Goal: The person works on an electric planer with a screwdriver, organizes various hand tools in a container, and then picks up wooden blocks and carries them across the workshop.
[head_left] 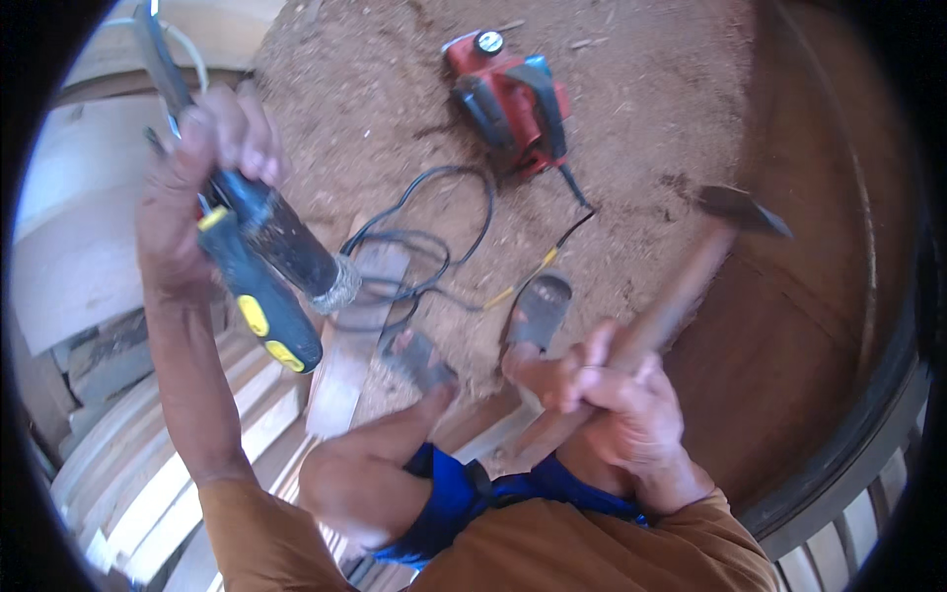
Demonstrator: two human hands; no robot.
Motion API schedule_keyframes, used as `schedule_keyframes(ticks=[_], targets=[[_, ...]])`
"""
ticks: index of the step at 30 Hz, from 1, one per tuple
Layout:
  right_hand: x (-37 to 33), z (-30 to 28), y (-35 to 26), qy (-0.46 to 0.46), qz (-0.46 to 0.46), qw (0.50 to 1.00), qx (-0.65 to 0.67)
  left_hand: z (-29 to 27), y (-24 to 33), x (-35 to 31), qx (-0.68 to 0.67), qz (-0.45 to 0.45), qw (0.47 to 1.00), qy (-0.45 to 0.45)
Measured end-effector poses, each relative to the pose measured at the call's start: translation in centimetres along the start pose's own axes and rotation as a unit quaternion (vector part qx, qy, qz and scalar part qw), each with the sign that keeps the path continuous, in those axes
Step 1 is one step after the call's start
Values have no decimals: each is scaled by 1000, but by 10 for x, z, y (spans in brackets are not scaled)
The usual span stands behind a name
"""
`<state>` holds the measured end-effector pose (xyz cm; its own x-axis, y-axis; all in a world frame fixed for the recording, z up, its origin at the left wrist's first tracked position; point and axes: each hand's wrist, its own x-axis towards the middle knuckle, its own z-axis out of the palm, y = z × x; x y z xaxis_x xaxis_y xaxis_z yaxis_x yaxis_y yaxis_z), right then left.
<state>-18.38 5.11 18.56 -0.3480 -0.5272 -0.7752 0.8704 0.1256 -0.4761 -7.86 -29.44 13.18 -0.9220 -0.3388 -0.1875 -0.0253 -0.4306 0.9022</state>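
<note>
My left hand (212, 158), raised at the left, is closed around two tools together. One looks like a chisel with a dark round handle (291, 242) whose butt is frayed and pale. The other is a screwdriver-like tool with a black and yellow grip (261, 291); its tip is hard to make out. A long metal blade (163, 59) sticks out above the fist. My right hand (626, 400) grips a hammer by its wooden handle (676, 291). The dark hammer head (745, 210) points up and to the right, blurred at the edges.
A red and black electric planer (513, 104) lies on the shaving-covered floor (651, 99), its black cord (483, 222) looping toward my sandalled feet. A short plank (360, 335) lies beside them. Boards (148, 474) are stacked at the lower left. A large curved brown wooden piece (789, 345) fills the right.
</note>
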Motion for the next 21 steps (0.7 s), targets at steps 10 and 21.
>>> schedule_keyframes(ticks=[10,21], targets=[[3,-10,61,61,159,962,-212,70,60,-115,-121,-54,975,176],[-101,-54,79,34,273,955,-109,210,61,-348,-332,-322,800,383]])
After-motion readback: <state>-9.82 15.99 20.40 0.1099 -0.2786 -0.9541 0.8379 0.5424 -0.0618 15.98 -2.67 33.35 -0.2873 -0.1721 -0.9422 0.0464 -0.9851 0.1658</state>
